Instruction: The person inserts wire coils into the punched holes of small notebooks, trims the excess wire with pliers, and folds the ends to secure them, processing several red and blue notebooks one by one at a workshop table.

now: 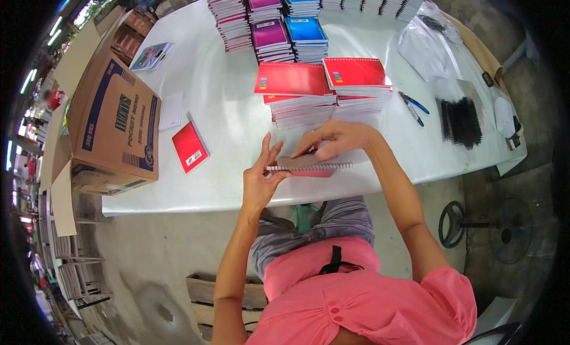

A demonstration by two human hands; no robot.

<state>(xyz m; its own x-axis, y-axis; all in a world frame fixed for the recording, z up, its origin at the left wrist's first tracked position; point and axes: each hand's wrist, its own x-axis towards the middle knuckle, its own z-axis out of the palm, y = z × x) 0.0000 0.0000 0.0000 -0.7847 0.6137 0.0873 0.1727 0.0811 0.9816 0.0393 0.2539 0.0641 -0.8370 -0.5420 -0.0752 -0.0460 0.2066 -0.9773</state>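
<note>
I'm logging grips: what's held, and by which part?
A spiral notebook, its left end pinched by the left hand; the right hand touches its brownish side, grip unclear.

Held spiral-bound paper notebook (314,173): red, greyish-brown side. Red-covered notebook stack (356,72): white page edges. Purple-covered notebook stack (272,33); bright-blue-covered notebook stack (306,29). Brown cardboard box (113,137): dark-blue bands, fine stripes. Blue-handled metal pliers (421,106). Glossy white table (219,107).

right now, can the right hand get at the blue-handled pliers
Probably yes: the right hand is busy at the spiral notebook, but once free nothing seems to block it from the blue-handled pliers, lying right of the red notebook stacks.
</note>
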